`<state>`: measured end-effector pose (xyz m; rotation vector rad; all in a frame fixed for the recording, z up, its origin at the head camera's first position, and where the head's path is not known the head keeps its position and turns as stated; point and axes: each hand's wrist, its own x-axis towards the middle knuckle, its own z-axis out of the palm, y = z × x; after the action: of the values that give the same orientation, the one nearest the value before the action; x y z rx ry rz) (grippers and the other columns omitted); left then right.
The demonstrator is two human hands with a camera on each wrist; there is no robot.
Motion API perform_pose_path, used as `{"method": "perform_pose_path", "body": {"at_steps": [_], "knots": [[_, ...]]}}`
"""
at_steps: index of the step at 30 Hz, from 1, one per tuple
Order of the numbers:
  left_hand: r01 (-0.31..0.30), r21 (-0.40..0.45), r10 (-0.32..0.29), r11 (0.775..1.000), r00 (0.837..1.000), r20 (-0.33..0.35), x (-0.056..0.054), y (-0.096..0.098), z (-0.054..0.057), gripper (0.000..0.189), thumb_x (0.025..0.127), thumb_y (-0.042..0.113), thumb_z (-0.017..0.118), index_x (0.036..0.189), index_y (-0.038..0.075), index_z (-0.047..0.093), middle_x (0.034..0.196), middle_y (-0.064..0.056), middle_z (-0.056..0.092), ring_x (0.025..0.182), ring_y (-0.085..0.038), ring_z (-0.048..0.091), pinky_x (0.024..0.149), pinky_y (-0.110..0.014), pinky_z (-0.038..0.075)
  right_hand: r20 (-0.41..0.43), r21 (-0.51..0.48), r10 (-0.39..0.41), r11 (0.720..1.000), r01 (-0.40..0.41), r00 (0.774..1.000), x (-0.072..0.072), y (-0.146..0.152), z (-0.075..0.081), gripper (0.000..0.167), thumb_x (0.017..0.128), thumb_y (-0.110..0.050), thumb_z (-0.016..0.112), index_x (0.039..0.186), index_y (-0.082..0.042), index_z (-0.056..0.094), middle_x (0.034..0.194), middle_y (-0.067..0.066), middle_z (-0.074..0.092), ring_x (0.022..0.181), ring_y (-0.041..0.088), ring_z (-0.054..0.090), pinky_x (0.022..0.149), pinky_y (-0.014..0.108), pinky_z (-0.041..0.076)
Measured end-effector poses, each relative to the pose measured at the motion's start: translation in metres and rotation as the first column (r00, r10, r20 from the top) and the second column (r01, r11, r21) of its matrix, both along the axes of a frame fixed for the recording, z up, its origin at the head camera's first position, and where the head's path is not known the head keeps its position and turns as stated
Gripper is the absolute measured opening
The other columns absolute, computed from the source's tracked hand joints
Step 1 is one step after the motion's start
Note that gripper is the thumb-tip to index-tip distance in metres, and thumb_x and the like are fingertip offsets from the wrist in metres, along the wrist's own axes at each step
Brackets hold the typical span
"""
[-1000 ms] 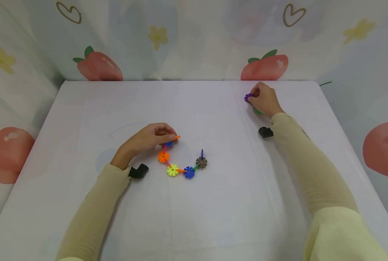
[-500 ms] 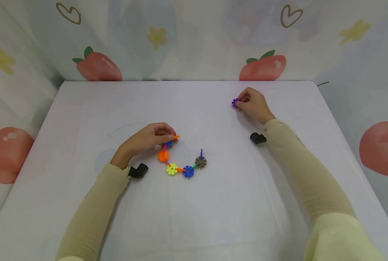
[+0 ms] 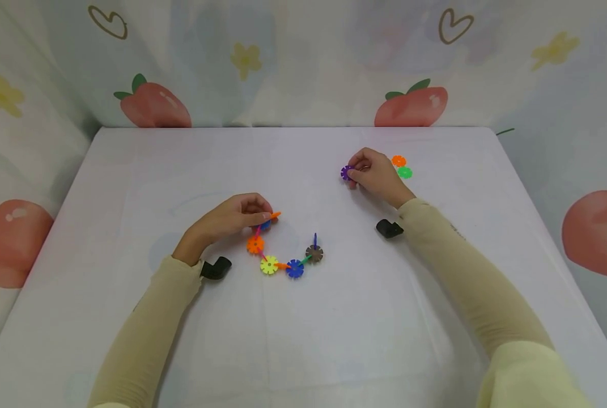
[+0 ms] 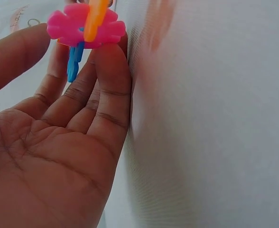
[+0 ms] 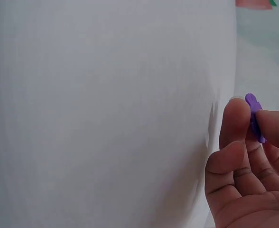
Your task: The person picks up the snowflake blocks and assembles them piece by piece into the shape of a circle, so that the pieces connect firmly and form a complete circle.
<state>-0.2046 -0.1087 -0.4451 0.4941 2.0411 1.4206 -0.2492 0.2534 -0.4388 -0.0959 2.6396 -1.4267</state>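
My left hand (image 3: pixel 232 218) grips one end of a chain of notched plastic snowflake discs. At that end, the left wrist view shows a pink disc (image 4: pixel 66 29) between thumb and fingers, with an orange disc (image 4: pixel 96 21) and a blue one (image 4: pixel 74 61) slotted into it. From there the chain curves across the table through an orange disc (image 3: pixel 255 245), a yellow one (image 3: pixel 270 265) and a blue one (image 3: pixel 295 269). It ends at a brown disc (image 3: pixel 314 254) with a dark blue disc (image 3: pixel 315 240) standing upright. My right hand (image 3: pixel 378 174) pinches a single purple disc (image 3: pixel 346 173) between thumb and index finger.
Behind the right hand lie a loose orange disc (image 3: pixel 398 161) and a green disc (image 3: pixel 404 172). A white cloth covers the table (image 3: pixel 313 340). Patterned curtains (image 3: pixel 303 62) hang along its back and sides. A black piece (image 3: pixel 389 229) sits at each wrist.
My right hand has moved left and nearer with the purple disc, uncovering the loose orange and green discs. The left hand and the chain stay where they were.
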Motion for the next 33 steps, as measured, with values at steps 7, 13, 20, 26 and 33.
{"method": "perform_pose_path", "body": {"at_steps": [7,13,20,26,33], "knots": [[0.003,-0.003,-0.003,1.000,1.000,-0.016,-0.001,-0.001,-0.002,0.015,0.108,0.015,0.063,0.115,0.002,0.063,0.101,-0.011,0.069,0.091,-0.027,0.060,0.079,-0.032,0.045,0.015,-0.054,0.086,0.995,-0.085,0.996,0.012,-0.019,0.002,0.017,0.105,-0.004,0.065,0.120,0.003,0.061,0.105,0.018,0.066,0.084,0.023,0.070,0.073,0.024,0.054],[-0.005,-0.013,0.005,1.000,1.000,-0.009,0.001,0.001,0.000,0.012,0.109,0.013,0.063,0.113,0.002,0.062,0.101,-0.012,0.068,0.091,-0.027,0.059,0.079,-0.032,0.045,0.042,-0.090,0.141,0.987,-0.137,0.989,0.022,-0.034,0.002,0.017,0.103,-0.003,0.068,0.118,0.003,0.061,0.102,0.017,0.068,0.085,0.025,0.068,0.073,0.026,0.052],[-0.005,-0.019,0.004,1.000,1.000,-0.016,0.002,0.002,-0.001,0.011,0.109,0.011,0.062,0.114,0.001,0.061,0.102,-0.012,0.066,0.092,-0.027,0.058,0.079,-0.033,0.045,0.073,-0.130,0.190,0.975,-0.179,0.979,0.032,-0.051,0.002,0.015,0.102,-0.002,0.069,0.115,0.002,0.064,0.096,0.016,0.070,0.083,0.027,0.070,0.078,0.027,0.057],[-0.010,-0.023,0.010,1.000,1.000,-0.016,0.002,0.003,-0.001,0.012,0.109,0.011,0.062,0.116,0.001,0.061,0.104,-0.012,0.066,0.093,-0.027,0.059,0.081,-0.033,0.046,0.075,-0.175,0.242,0.958,-0.226,0.967,0.040,-0.066,0.001,0.012,0.101,0.000,0.070,0.112,0.002,0.065,0.094,0.016,0.071,0.080,0.028,0.072,0.075,0.030,0.058],[-0.013,-0.018,0.013,1.000,0.999,-0.029,0.002,0.004,0.000,0.012,0.109,0.010,0.062,0.117,0.001,0.062,0.110,-0.013,0.068,0.096,-0.028,0.060,0.085,-0.036,0.046,0.054,-0.235,0.314,0.927,-0.293,0.948,0.047,-0.085,0.000,0.011,0.100,0.005,0.069,0.112,0.004,0.066,0.094,0.016,0.071,0.077,0.025,0.075,0.071,0.030,0.059]]}}
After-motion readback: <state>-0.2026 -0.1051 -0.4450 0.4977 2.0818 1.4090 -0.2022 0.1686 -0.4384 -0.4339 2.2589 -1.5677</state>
